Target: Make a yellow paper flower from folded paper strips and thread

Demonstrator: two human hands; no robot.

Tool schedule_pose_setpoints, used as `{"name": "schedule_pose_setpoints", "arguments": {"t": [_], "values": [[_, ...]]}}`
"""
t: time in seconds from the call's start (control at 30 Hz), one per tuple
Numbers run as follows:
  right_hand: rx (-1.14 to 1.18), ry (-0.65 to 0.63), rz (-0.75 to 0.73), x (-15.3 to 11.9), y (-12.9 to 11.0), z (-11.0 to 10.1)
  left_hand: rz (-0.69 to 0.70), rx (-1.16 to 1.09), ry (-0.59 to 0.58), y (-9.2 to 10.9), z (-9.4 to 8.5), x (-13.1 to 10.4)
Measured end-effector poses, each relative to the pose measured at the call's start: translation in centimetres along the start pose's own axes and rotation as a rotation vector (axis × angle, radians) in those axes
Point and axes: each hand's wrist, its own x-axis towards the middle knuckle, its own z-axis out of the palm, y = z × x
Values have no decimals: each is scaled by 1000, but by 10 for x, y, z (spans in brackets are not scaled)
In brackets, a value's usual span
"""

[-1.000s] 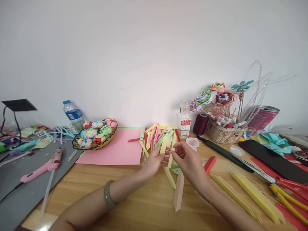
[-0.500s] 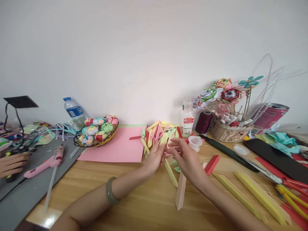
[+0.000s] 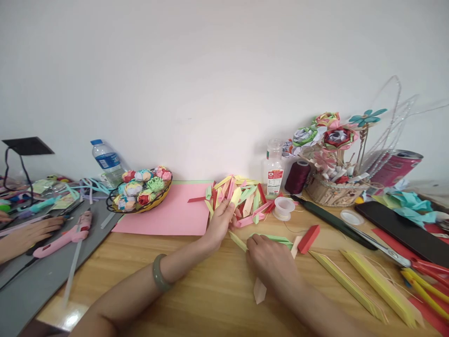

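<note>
My left hand point(image 3: 220, 221) is closed, its thumb and fingers pinching a folded yellow paper strip point(image 3: 235, 196) in front of a heap of folded paper strips point(image 3: 248, 202). Lower and to the right, my right hand point(image 3: 269, 257) is at the tabletop, palm down, with its fingers curled. Its fingertips are hidden, so what they grip cannot be made out. A green folded paper strip point(image 3: 278, 238) shows just behind its knuckles. Another yellow strip point(image 3: 238, 241) reaches its fingertips, and a pale peach strip point(image 3: 259, 291) lies partly beneath it.
Pink paper point(image 3: 175, 217) and a basket of paper flowers point(image 3: 140, 189) lie left. Beyond are a pink glue gun point(image 3: 66, 236) and another person's hand point(image 3: 31, 236). On the right are a clear spool point(image 3: 283, 208), scissors point(image 3: 394, 255), yellow strips point(image 3: 379, 267) and a black phone point(image 3: 403, 231).
My right hand has moved down, away from my left hand, to the strips on the table. My left hand has shifted slightly left, still holding the yellow strip. The other person's hand moved right.
</note>
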Motion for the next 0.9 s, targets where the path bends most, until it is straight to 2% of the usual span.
{"name": "schedule_pose_setpoints", "arguments": {"t": [0.17, 0.3, 0.4, 0.5, 0.7, 0.9], "values": [[-2, 27, -37, 2, 12, 0, 76, 157, -53, 0, -4, 2], [81, 50, -59, 4, 17, -4, 158, 313, -141, 4, -5, -2], [179, 64, -1, 5, 20, -8, 197, 417, -202, 7, -3, -10], [328, 70, 62, 5, 24, -11, 205, 479, -212, 5, 0, -15], [704, 85, 4, 5, 41, -17, 153, 438, -177, -4, -1, -7], [831, 159, -52, 3, 49, -23, 80, 340, -250, -6, -1, -1]]}}
